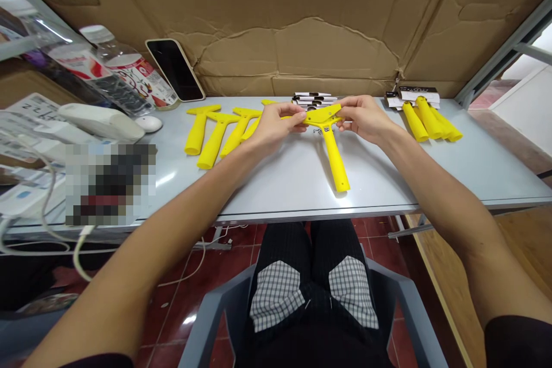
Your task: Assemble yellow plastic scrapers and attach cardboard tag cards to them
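Observation:
A yellow T-shaped handle [335,155] is held over the table, its shaft pointing toward me. My left hand [280,122] pinches the left end of its crosspiece. The fingers of my right hand [360,118] close on the right end. Several similar yellow handles [212,146] lie on the table to the left, one partly behind my left hand. Black-and-white packaged strips [314,99] are stacked behind the held handle. More yellow handles [426,118], with black-and-white cards [418,94] at their far ends, rest at the right.
Two plastic bottles [133,72], a phone [176,69] leaning on the cardboard [302,6], a white mouse [149,123] and white devices with cables [101,121] occupy the left side. The white table's front edge [310,215] runs above my lap. Metal posts stand at both sides.

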The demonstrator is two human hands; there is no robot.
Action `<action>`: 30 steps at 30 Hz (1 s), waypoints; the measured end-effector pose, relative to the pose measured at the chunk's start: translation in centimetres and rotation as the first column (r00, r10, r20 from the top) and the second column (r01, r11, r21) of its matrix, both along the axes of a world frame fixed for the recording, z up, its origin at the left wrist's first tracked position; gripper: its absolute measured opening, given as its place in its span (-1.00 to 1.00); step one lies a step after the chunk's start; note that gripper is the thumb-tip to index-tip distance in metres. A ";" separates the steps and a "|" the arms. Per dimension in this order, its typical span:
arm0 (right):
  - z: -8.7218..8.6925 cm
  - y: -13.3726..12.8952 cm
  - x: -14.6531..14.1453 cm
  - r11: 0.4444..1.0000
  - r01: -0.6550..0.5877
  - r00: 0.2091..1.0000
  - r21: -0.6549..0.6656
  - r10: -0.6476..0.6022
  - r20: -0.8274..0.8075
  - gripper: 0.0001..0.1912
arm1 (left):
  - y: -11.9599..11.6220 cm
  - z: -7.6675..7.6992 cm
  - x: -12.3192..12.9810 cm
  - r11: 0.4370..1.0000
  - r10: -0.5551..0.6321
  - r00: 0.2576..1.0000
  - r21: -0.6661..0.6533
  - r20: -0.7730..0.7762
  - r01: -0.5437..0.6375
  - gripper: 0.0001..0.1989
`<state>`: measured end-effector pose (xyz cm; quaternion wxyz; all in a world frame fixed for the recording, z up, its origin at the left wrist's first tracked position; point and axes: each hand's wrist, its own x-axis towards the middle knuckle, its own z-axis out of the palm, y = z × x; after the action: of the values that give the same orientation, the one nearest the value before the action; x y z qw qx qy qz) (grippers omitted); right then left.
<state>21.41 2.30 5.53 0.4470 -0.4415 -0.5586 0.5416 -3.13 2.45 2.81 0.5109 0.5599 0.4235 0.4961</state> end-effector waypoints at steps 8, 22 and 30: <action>-0.1 0.1 0.0 0.999 -0.040 0.999 0.026 0.041 -0.025 -0.76 | 0.1 1.0 -0.9 0.994 -0.072 0.997 -0.082 0.004 0.072 -0.86; -0.1 0.0 -0.1 1.000 -0.011 1.000 -0.004 0.011 -0.016 -0.76 | 0.0 1.2 -1.1 0.983 -0.130 0.991 -0.132 -0.024 0.126 -0.88; -0.5 0.4 0.0 1.000 -0.009 1.000 0.003 0.009 0.006 -0.77 | 0.2 0.8 -0.7 0.992 -0.039 0.999 -0.122 -0.012 0.037 -0.74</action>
<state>21.45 2.67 5.02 0.4434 -0.4400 -0.5626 0.5415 -3.83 2.61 3.58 0.5502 0.5393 0.4459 0.4556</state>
